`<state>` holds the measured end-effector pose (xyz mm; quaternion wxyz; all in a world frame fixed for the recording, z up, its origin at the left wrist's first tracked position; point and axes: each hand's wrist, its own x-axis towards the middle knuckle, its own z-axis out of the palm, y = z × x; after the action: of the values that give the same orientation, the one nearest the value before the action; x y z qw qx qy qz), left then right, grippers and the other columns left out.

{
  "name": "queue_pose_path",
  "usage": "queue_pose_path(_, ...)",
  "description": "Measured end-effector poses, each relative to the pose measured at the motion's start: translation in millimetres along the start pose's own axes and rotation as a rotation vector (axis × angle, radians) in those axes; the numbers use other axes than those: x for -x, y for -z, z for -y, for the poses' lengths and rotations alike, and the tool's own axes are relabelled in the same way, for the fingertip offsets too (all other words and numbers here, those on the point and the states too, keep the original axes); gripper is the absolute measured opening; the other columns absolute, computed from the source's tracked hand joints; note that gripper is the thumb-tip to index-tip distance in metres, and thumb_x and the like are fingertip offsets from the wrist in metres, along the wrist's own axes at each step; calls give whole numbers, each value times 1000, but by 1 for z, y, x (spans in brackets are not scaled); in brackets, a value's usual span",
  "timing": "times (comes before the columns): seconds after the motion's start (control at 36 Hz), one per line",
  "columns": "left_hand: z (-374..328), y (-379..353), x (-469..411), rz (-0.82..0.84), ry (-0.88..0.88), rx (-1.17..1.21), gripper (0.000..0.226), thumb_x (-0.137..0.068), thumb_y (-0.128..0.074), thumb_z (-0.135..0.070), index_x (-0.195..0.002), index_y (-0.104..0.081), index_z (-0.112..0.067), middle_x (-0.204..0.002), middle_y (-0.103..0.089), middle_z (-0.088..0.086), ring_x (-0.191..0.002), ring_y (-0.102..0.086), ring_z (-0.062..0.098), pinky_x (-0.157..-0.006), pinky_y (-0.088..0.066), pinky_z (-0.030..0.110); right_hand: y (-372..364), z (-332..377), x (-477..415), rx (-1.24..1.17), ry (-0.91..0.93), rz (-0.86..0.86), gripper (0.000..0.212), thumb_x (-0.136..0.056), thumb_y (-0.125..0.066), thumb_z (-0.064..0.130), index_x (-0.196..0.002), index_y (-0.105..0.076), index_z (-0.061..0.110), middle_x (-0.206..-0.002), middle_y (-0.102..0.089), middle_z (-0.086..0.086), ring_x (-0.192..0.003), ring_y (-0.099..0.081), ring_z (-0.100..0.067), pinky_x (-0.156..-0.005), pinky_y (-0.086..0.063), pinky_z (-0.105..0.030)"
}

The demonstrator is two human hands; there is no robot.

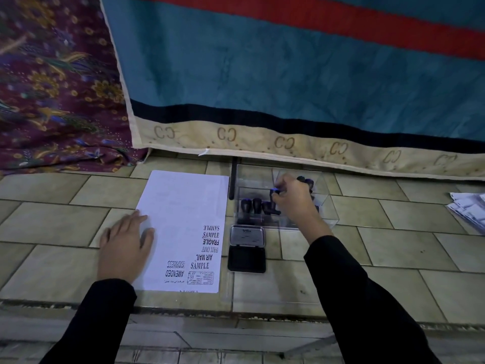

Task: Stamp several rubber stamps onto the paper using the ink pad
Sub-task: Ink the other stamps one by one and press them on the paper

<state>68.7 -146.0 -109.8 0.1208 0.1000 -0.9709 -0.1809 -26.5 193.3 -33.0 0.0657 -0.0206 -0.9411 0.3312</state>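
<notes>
Blanket (288,74) behind clear box (329,210); right hand (295,199) pinches stamp (274,191) inside.

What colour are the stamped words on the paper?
Black ink; the stamped words show best in the head view.

A home interior, seen at floor level. The work surface is a floor of pale beige tiles (393,245) laid in a staggered pattern, scuffed and spotted. Just beyond the fingers of the right hand (296,198) hangs a thick teal blanket (262,74) with a red stripe, a dark band and a cream border printed with repeated "CC" marks, draped like bedding. Beyond the fingers of the left hand (126,243), and off to their left, lies a crumpled purple floral cloth (52,88). Back from the fingers, past the wrists, the tiles end at a step edge (183,308).
</notes>
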Motion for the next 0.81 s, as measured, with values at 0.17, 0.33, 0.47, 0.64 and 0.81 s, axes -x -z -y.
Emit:
queue_pose_path(0.17,-3,1,-1,-26,-25,-92,50,-85,-37,-40,-120,-61,-13,-135,-54,8,-136,-37,29,-108,-26,55,-8,9,-1,140,38,131,11,-81,-64,8,-91,-63,4,-91,-67,-14,-86,-62,-26,-79,-54,-37)
queue_pose_path(0.33,-3,7,1,-18,-47,-214,62,-78,-32,-47,-113,-66,-9,-106,-57,16,-107,-52,37,-99,-29,63,-9,14,1,174,49,179,9,-83,-64,8,-92,-64,6,-96,-66,-14,-92,-60,-27,-82,-52,-34)
queue_pose_path(0.47,-4,11,0,64,-49,-258,66,-76,-36,-52,-121,-62,-11,-114,-58,14,-114,-52,35,-102,-20,69,-8,16,5,202,78,188,14,-84,-64,7,-98,-63,4,-101,-65,-16,-97,-59,-29,-84,-51,-37)
queue_pose_path(0.64,-6,14,-9,170,29,-280,53,-88,-52,-43,-137,-46,-23,-134,-46,4,-131,-36,25,-112,-7,63,-4,15,20,149,102,132,29,-88,-60,8,-117,-60,8,-112,-63,-17,-97,-62,-29,-84,-54,-40)
queue_pose_path(0.81,-14,15,-8,126,32,-244,46,-84,-59,-35,-127,-56,-20,-124,-51,7,-124,-42,27,-113,-11,59,3,14,55,-78,92,-69,16,-87,-61,12,-102,-65,13,-92,-65,0,-73,-59,-6,-66,-44,-6)
